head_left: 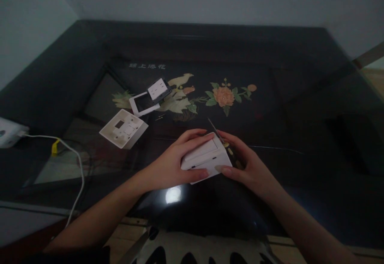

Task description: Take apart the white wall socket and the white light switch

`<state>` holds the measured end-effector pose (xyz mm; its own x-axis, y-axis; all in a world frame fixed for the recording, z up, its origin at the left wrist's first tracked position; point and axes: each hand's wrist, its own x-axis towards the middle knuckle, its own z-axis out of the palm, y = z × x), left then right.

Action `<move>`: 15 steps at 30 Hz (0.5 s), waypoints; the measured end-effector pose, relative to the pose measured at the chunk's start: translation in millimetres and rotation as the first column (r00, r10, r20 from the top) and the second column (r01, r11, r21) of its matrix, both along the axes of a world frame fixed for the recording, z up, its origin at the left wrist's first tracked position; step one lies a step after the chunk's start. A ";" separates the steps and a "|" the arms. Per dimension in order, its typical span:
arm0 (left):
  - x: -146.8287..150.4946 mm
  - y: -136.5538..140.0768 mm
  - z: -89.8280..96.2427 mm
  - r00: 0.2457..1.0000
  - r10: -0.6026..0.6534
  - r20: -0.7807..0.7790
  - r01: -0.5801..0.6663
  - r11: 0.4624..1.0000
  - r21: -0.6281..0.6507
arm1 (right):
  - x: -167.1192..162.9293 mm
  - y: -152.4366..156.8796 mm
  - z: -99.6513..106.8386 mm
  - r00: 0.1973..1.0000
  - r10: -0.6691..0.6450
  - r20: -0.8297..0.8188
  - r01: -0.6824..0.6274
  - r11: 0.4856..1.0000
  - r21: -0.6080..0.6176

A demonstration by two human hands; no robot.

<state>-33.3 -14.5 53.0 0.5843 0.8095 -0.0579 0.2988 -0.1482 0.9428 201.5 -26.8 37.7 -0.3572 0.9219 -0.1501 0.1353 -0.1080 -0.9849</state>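
Near the front edge of the table, my left hand [177, 162] grips a white wall-socket box [204, 158] from the left, thumb on its near face and fingers over the top. My right hand [249, 164] is closed at the box's right side, its thumb on the near corner. A screwdriver [216, 129] is tucked in that hand, its thin shaft pointing up and to the left past the box. Its yellowish handle is mostly hidden by my fingers.
Left on the dark glossy table [300, 96] lie a white back box [123, 128], a white frame [135, 105] and a socket insert [158, 89]. Small screws [160, 117] lie beside them. A white cable [80, 168] runs from a power strip [10, 133] at far left.
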 end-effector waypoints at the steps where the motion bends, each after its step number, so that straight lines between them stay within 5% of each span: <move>1: 0.4 -0.3 -0.6 1.000 0.003 -0.004 -0.003 1.000 -0.012 | -0.1 0.1 -0.3 1.000 -0.009 0.000 0.009 1.000 -0.008; 15: 4.0 0.1 -9.6 0.985 -0.043 0.170 0.072 0.983 -0.168 | -0.6 -5.6 -2.6 0.975 -0.144 -0.170 0.114 0.978 -0.172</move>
